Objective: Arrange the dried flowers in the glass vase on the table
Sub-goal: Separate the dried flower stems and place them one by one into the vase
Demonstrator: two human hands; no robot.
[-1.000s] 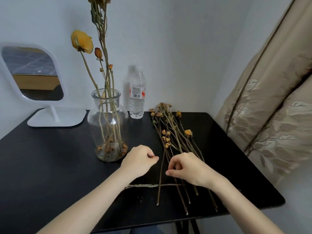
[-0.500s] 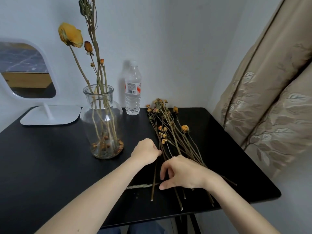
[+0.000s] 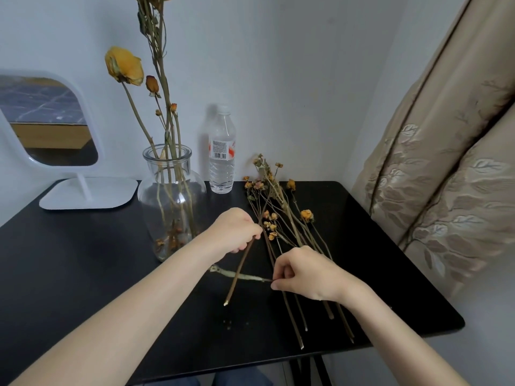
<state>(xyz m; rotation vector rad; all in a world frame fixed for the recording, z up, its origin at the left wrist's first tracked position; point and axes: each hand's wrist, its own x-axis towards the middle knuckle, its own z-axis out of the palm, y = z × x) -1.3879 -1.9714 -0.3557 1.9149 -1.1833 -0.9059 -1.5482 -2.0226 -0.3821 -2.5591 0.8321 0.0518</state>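
Note:
A clear glass vase (image 3: 170,201) stands on the black table (image 3: 83,260) with several tall dried flowers in it, one a large yellow rose (image 3: 124,65). To its right lies a loose bundle of dried flowers (image 3: 281,218) with small orange buds. My left hand (image 3: 237,229) is shut on one long stem (image 3: 239,271), whose cut end points toward me. My right hand (image 3: 303,274) pinches the end of a pale twig (image 3: 237,274) that lies crosswise under that stem.
A white-framed standing mirror (image 3: 50,135) occupies the back left. A plastic water bottle (image 3: 222,151) stands by the wall behind the vase. A beige patterned curtain (image 3: 446,162) hangs close to the table's right edge. Small crumbs (image 3: 228,323) lie near the front.
My left hand has closed on one stem and swung its cut end out leftward from the bundle. My right hand went from resting on the stems to pinching the pale twig.

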